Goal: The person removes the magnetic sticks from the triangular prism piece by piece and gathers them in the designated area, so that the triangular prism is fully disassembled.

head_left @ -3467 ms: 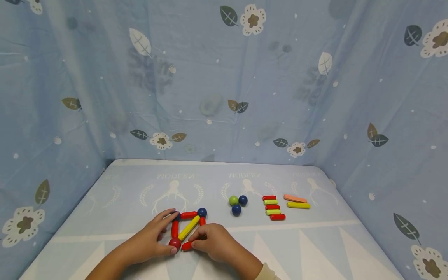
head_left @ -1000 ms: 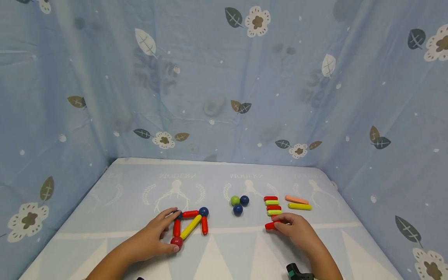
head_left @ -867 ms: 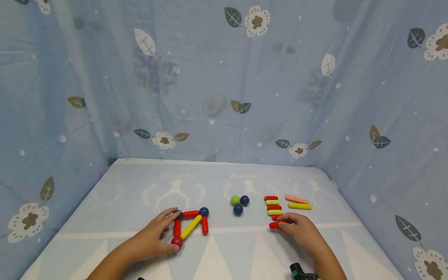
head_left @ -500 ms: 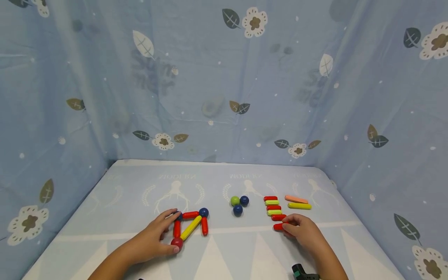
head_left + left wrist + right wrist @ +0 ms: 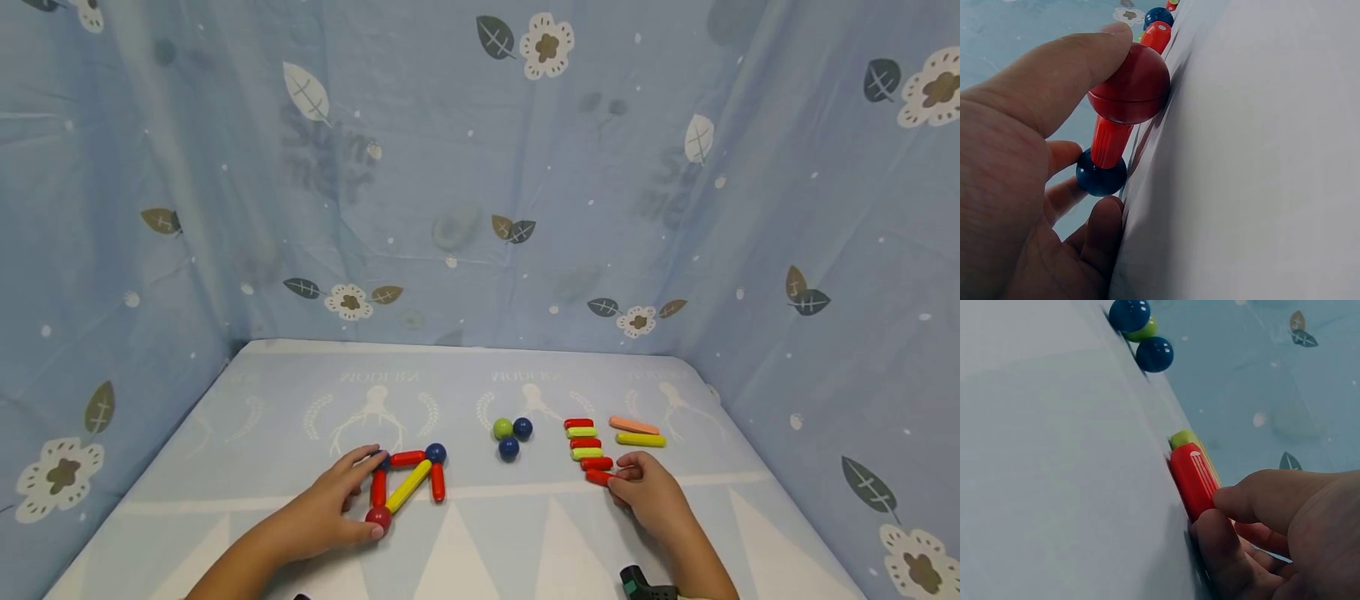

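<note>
Nearest: left hand spans one side of a stick-and-ball frame, thumb on its red ball, fingers at the far blue ball. One short stick joins the frame at its far end only.

Right hand pinches a short red stick between thumb and finger, low over the table, at the near end of a row of five short sticks. Contact with the row: cannot tell.

Handling, my judgement: line the stick up with its neighbour, grip its outer end, lower it gently; a knock would skew the row. Light left-hand pressure should suffice.

Farther: three loose balls, two longer sticks; behind all, a blue curtain.
</note>
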`<state>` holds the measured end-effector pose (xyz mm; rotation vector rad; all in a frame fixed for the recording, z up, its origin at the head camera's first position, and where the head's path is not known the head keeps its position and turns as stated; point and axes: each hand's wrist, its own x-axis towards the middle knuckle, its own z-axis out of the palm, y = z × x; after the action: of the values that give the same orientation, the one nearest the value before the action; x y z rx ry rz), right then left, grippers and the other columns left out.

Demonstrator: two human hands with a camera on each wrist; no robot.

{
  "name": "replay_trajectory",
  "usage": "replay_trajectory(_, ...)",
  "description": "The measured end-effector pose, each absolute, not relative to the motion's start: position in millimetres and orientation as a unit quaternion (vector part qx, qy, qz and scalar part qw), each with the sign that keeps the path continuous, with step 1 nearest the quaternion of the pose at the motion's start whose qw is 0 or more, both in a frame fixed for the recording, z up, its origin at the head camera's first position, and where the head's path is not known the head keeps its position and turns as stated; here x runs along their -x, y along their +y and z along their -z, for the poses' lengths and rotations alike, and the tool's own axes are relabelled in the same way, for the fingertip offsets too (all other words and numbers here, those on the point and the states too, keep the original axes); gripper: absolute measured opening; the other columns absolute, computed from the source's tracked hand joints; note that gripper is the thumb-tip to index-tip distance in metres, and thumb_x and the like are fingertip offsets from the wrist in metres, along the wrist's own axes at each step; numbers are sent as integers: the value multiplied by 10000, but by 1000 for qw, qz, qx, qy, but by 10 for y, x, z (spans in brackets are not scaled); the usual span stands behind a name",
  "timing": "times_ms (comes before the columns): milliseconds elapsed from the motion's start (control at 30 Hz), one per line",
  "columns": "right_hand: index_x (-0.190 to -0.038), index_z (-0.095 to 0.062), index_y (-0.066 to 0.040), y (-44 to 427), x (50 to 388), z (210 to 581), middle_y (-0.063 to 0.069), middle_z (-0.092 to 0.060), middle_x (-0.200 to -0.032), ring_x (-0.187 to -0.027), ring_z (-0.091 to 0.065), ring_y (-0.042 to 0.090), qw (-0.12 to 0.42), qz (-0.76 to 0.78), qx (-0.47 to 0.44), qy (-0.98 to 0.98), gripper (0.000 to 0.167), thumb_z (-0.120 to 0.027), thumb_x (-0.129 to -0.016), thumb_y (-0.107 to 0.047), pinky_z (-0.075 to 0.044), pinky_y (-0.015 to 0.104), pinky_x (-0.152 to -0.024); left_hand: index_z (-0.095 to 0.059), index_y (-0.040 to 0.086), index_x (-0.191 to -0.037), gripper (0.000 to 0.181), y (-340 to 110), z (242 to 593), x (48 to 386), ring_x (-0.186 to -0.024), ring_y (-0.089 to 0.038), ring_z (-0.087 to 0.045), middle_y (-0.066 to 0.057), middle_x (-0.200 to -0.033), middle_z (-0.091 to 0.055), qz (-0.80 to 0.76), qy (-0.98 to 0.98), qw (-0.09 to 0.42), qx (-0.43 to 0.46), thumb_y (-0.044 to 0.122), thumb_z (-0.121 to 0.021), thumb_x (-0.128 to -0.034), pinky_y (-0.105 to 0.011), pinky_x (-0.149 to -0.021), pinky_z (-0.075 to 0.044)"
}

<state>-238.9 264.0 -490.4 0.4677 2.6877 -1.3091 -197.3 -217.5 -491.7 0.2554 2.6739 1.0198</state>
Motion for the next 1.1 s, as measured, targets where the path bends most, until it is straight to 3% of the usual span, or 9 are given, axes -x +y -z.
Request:
replay_trajectory(600,-1312,-647,-20,2551,2424,4975,122,-656,-1068,-854,-633,198,48,423,-155,892,384,-736,-953,-122,-604,280,-727,-422,250,-1605,1069,-2169,4895,1958,-1177,-209,-551,-32,-1680,-289,-354,921,131,-97,548,-928,-711,-482,-968,-592)
replay_trajectory(867,-1365,-608,-67,2422,2344,4900,146,-620,-1143,-852,-624,220,11,437,-175,882,420,-709,-978,-197,-588,276,-702,-423,255,-1605,1071,-2163,4891,1961,-1180,-209,-553,-27,-1681,-286,-349,923,129,-93,550,-929,-708,-485,-971,-590)
replay_trajectory(1100,-1281,-662,-92,2175,2275,4850,90,-635,-1053,-832,-591,215,9,466,-145,873,321,-706,-986,-212,-540,268,-657,-424,250,-1604,1064,-2169,4895,1955,-1171,-214,-552,-33,-1678,-290,-346,924,129,-98,543,-928,-714,-467,-958,-597)
